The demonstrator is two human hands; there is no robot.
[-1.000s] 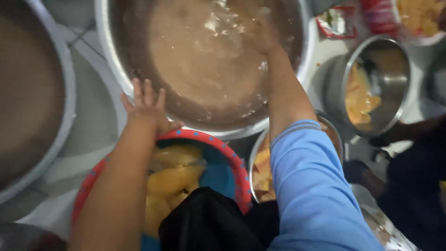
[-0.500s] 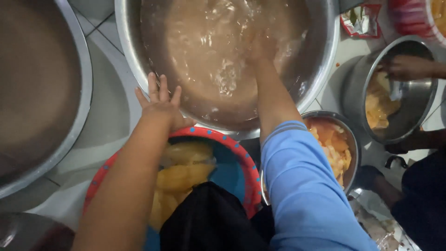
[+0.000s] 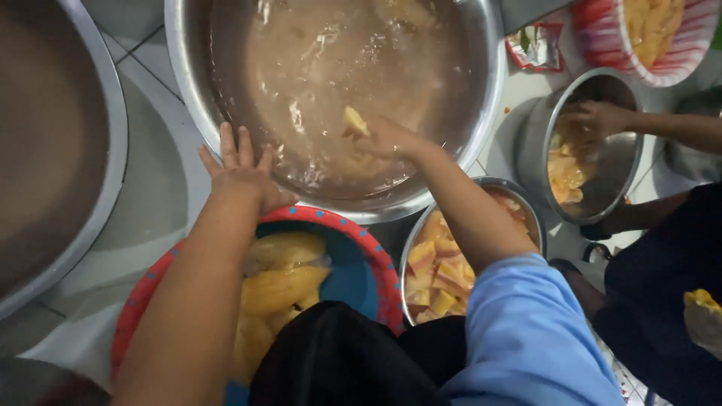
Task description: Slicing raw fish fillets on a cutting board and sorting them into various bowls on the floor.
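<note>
1. Head view, packages: I see one small flat packet (image 3: pixel 535 45), red-edged with a green and pale middle, lying on the tiled floor (image 3: pixel 154 173) between the large steel basin (image 3: pixel 489 113) and a red-and-white ribbed basket (image 3: pixel 681 64) at top right.
2. Head view, edges and room: the basin's rim runs just above my left hand (image 3: pixel 244 177). A second steel basin (image 3: pixel 113 173) fills the left edge, with a strip of bare tile between the two. Below the rim sit a red-rimmed blue bowl (image 3: pixel 361 240) of yellow fruit pieces and a small steel bowl (image 3: pixel 526 214) of orange chunks, close together. At right, another person's hand (image 3: pixel 602 116) reaches into a steel pot (image 3: pixel 624 162).
3. Head view, the fruit piece (image 3: pixel 355 120): pale yellow, wedge-shaped, wet, raised just above the cloudy brown water in the large basin.
4. Head view, grip: my right hand (image 3: pixel 395 139) pinches the fruit piece at its fingertips. My left hand lies flat, fingers spread and slack, pressed against the basin's outer rim.
</note>
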